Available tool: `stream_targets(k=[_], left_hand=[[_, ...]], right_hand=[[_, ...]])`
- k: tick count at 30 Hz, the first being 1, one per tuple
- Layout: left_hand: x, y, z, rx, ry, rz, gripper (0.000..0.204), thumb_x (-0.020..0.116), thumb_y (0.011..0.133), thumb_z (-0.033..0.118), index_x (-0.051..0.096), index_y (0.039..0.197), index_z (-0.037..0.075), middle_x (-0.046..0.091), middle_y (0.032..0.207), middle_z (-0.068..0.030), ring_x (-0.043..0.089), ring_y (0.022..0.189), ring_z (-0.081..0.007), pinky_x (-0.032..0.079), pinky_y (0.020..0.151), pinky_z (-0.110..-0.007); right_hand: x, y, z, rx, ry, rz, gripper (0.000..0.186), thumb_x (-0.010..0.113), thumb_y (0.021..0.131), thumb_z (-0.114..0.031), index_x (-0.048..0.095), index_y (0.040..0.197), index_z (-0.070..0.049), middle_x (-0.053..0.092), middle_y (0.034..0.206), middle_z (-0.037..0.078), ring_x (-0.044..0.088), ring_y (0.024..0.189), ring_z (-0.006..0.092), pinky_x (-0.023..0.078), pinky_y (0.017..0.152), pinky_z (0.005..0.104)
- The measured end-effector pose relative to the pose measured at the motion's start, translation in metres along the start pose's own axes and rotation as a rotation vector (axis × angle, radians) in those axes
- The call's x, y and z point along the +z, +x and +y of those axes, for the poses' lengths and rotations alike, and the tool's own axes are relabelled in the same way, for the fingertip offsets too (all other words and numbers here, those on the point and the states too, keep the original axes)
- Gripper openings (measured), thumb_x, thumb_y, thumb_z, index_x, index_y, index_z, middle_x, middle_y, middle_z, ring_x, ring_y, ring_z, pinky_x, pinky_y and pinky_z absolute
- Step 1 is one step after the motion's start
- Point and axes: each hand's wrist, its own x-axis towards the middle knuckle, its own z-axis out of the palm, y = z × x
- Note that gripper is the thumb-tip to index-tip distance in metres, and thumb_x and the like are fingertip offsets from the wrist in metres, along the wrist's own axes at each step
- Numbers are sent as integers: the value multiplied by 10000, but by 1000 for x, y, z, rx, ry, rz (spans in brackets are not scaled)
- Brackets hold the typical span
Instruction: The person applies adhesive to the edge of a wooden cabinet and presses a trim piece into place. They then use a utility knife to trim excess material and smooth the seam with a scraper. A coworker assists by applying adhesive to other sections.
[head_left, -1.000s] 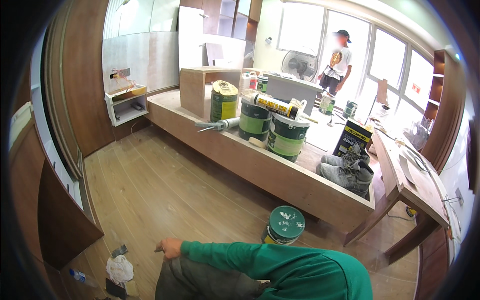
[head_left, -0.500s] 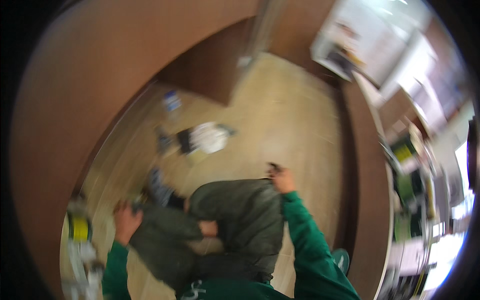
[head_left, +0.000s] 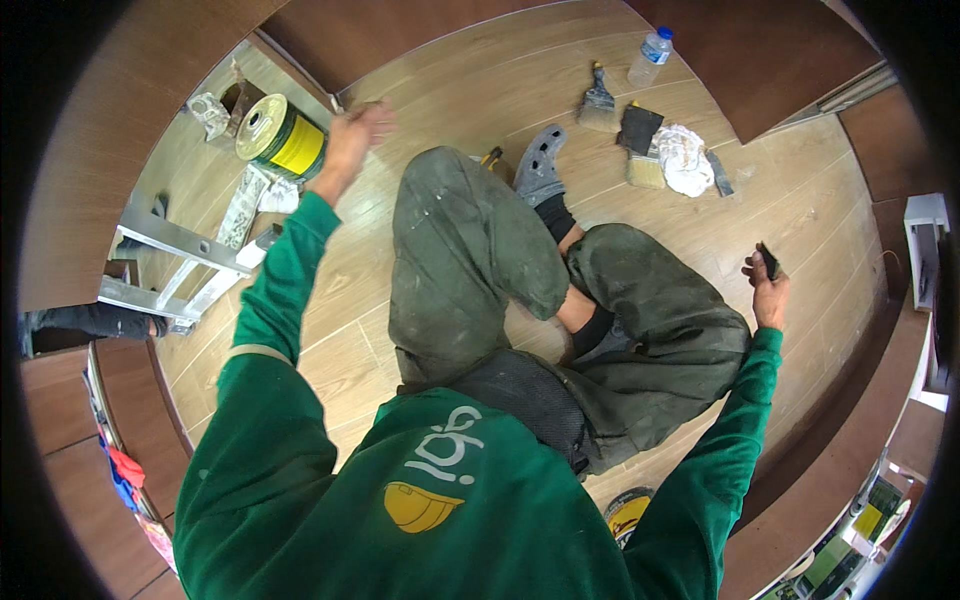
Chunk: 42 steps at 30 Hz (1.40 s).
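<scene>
I sit cross-legged on the wood-look floor. My left hand [head_left: 358, 138] is held out at the far left, fingers stretched and slightly blurred, with nothing visible in it. It is nearest to a yellow and dark green metal can [head_left: 285, 138], just to its left. Out beyond my right knee, my right hand [head_left: 768, 298] is closed round a small dark flat piece [head_left: 768, 261], whose exact kind I cannot make out. Ahead on the floor lie a paintbrush [head_left: 598, 100], a second, pale-bristled brush [head_left: 646, 170], a dark square piece [head_left: 638, 129] and a crumpled white cloth [head_left: 686, 162].
A blue-capped water bottle [head_left: 651, 58] stands near the brown panels. An aluminium stepladder [head_left: 185, 240] is at the left, with another person's leg [head_left: 95, 320] beside it. Another yellow tin [head_left: 628, 512] sits by my right arm. A brown ledge [head_left: 850, 430] runs along the right.
The view has swung to the left and sharpened. My left hand has come off my knee and stretched out toward the can. My right hand still holds the dark piece.
</scene>
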Motion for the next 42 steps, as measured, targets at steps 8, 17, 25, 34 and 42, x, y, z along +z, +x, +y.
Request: stream_targets(k=[8,17,25,34,42], left_hand=[[82,-87,-35,776,720,180,757,501,1011,570,437,1495,-9,464,1533,-220,397,1444,-401,282,1193,-521],[108,57,16,561,1097,181,893,439,969,699,441,1489,-26,428,1510,-323,377,1442,-444,283,1194,-537],[121,-22,48,756,728,6,676,632,974,434,511,1407,-71,551,1402,-309,527,1289,-461,391,1115,-494],[114,-32,-1,534,690,90,576,625,990,379,558,1354,-63,610,1325,-296,588,1208,-448,434,1062,-483],[107,-37,0,487,596,203,514,634,988,360,614,1274,-67,670,1245,-264,635,1171,-401,474,1028,-451]], right_hand=[[27,-22,6,6,-121,-40,521,655,975,-373,638,1341,-2,735,997,152,708,827,202,547,782,345],[25,-20,-4,-10,-247,-59,570,638,962,-463,653,1320,-19,738,915,144,717,834,203,550,797,357],[32,-14,-22,3,-68,-38,335,738,892,-222,712,1156,-17,760,971,176,737,860,226,553,807,341],[116,150,-9,-10,-554,-75,460,739,809,-422,751,1041,-25,724,1067,244,694,1043,403,560,930,467],[224,192,98,229,-575,19,567,665,858,-373,593,1299,-24,670,1226,238,666,1138,398,542,970,500]])
